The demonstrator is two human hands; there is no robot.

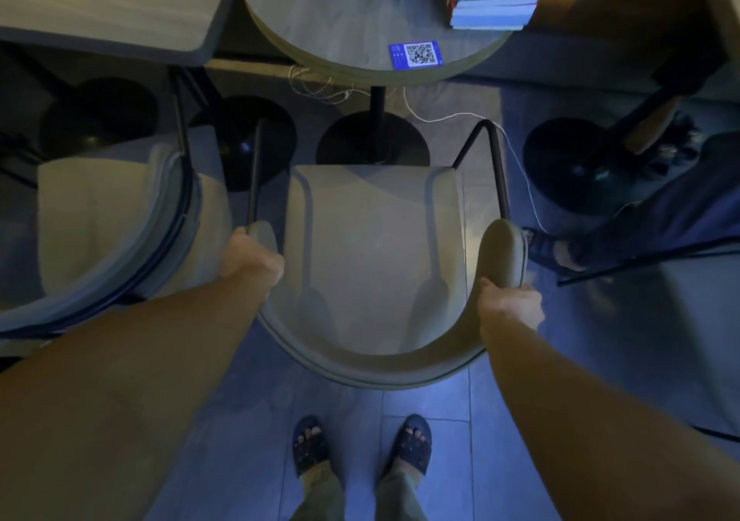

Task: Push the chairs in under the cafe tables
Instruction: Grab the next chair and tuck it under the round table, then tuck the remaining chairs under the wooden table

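Both feet (360,446) stand behind the chair (372,256), which waits before the round table (336,31), seat not yet under. Left hand (250,258) and right hand (508,304) clasp its curved back. White cable (516,160) near the right leg may catch when pushed.

Chair (372,248): matt grey cloth, thin black metal frame. Round table (340,27): matt wood-grain top. Floor (424,404): smooth tile.
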